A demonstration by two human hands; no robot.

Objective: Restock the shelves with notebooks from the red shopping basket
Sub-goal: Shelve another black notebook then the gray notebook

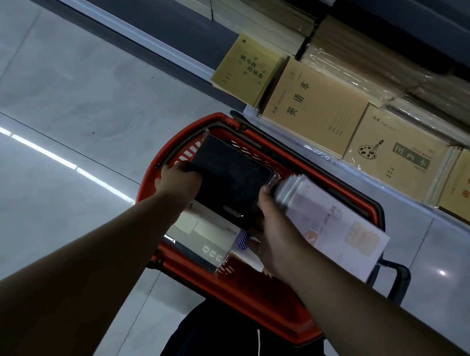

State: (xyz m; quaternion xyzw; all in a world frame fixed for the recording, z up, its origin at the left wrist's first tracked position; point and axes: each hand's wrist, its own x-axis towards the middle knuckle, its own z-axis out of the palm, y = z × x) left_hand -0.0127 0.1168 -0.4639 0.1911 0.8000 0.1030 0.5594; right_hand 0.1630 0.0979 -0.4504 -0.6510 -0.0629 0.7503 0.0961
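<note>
Counts: 1 red shopping basket (pixel 245 300). 2 hands in it: left hand (pixel 178 181), right hand (pixel 275 236). 1 black notebook (pixel 229 174), 1 pale notebook stack (pixel 337 228), 1 wrapped white pack (pixel 206 235). 4 front-facing kraft notebook stacks on the shelf (pixel 155 46).

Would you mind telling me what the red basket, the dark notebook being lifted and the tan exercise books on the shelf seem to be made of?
Red basket: moulded plastic, judging by its slotted walls. Dark notebook: matte cover, perhaps leatherette or cloth, in clear glossy film that glints at the corners. Tan exercise books: matte kraft-like paper covers with printed characters; some bundles look shrink-wrapped.
</note>
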